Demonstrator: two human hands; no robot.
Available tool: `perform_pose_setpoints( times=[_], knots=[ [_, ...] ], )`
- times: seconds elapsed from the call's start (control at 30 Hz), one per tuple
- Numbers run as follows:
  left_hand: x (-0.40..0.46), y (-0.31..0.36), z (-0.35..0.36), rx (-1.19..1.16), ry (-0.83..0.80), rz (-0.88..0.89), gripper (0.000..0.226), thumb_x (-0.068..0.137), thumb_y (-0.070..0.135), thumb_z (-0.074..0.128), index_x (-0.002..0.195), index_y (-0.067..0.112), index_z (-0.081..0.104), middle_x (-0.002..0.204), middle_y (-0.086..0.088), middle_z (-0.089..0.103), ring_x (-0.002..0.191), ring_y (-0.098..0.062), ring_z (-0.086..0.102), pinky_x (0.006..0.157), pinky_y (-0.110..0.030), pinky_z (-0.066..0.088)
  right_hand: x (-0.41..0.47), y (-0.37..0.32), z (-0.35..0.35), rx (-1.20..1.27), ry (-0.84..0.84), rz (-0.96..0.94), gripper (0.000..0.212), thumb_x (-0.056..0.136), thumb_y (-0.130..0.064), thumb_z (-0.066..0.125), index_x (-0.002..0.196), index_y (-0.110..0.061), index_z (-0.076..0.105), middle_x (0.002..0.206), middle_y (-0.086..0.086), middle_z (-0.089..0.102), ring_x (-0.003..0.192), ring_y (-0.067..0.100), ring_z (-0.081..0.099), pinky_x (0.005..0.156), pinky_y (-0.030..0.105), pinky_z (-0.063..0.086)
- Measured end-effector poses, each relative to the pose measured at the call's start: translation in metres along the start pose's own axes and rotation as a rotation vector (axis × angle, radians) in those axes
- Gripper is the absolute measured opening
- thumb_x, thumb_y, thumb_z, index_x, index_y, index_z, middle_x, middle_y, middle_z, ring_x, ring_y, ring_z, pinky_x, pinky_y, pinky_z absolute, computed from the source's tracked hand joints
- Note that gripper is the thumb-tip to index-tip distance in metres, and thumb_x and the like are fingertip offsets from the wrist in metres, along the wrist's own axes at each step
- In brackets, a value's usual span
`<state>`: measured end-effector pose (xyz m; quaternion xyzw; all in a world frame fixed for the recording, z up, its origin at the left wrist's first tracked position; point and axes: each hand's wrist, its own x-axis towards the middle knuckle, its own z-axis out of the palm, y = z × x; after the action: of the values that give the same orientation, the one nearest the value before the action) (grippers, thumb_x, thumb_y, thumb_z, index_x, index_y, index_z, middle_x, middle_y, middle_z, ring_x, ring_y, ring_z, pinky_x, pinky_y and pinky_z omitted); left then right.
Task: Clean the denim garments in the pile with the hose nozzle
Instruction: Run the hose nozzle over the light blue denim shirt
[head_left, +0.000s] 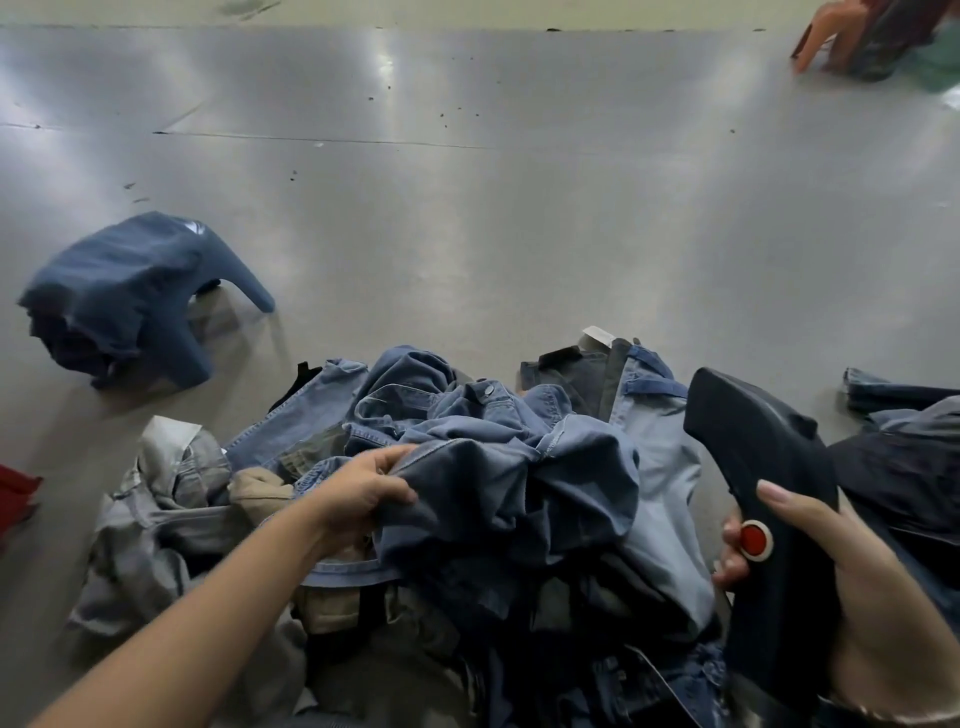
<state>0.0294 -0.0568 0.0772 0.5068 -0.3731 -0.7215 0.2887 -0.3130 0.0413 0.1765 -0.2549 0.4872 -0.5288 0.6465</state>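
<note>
While a heap of crumpled blue and grey denim garments (467, 493) spreads across the near edge of the smooth grey floor (519, 208), a person's left hand (363, 493) reaches into its middle, fingers and thumb curled tight on a fold of dark blue denim (519, 483) at the top of the pile. The right hand (852, 587) holds the black plastic hose nozzle (769, 499) just to the right of the heap, fingers wrapped round its handle beside a round red button (754, 539), the nozzle's broad head raised and tilted away over the clothes. Well apart, toward the floor's left edge, a blue plastic stool (135, 296) stands draped with more dark denim; a scrap of red cloth (15, 493) shows at the left edge, and a brown stool (826, 41) at the far right corner
</note>
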Motion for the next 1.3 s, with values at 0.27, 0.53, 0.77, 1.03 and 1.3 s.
perform_pose_setpoints(
  times=[0.27,0.53,0.77,1.03,1.3],
  knots=[
    [0.013,0.002,-0.065,0.946,0.51,-0.101,0.035,0.077,-0.003,0.06,0.107,0.014,0.065,0.095,-0.013,0.065,0.08,-0.025,0.06,0.078,-0.037,0.053,-0.009,-0.002,0.003,-0.035,0.0,-0.02,0.037,0.064,-0.025,0.068,0.096,-0.012,0.056,0.066,0.017,0.055,0.048,0.027,0.053,0.048,0.037,0.052],
    [0.041,-0.028,0.022,1.466,0.369,0.651,0.026,0.082,0.026,0.059,0.107,0.018,0.065,0.106,0.0,0.063,0.099,-0.023,0.059,0.085,-0.038,0.046,-0.004,0.0,-0.001,-0.017,0.013,-0.02,0.039,0.058,-0.027,0.074,0.091,-0.013,0.058,0.066,0.018,0.055,0.048,0.027,0.053,0.049,0.037,0.052],
    [0.079,-0.052,0.064,1.451,0.355,0.164,0.033,0.089,0.043,0.055,0.114,0.021,0.054,0.117,-0.001,0.063,0.112,-0.025,0.056,0.091,-0.035,0.042,-0.003,0.003,-0.001,-0.056,-0.01,-0.065,0.036,0.064,-0.027,0.071,0.095,-0.012,0.06,0.068,0.015,0.058,0.049,0.027,0.054,0.048,0.037,0.052],
    [0.029,0.017,0.065,0.283,-0.119,-0.02,0.016,0.082,0.03,0.068,0.071,0.018,0.069,0.077,-0.005,0.067,0.077,-0.017,0.061,0.069,-0.022,0.048,-0.01,-0.004,-0.004,-0.045,-0.046,-0.067,0.044,0.064,-0.026,0.073,0.098,-0.007,0.054,0.067,0.018,0.055,0.048,0.027,0.053,0.048,0.038,0.051],
    [-0.032,0.02,0.086,-0.146,-0.213,0.068,0.055,0.075,-0.019,0.047,0.12,0.009,0.063,0.112,-0.014,0.069,0.095,-0.02,0.069,0.078,-0.026,0.057,-0.025,0.0,0.009,-0.044,-0.111,-0.059,0.051,0.055,-0.021,0.075,0.101,-0.013,0.056,0.064,0.02,0.055,0.045,0.029,0.051,0.044,0.037,0.05]
  ],
)
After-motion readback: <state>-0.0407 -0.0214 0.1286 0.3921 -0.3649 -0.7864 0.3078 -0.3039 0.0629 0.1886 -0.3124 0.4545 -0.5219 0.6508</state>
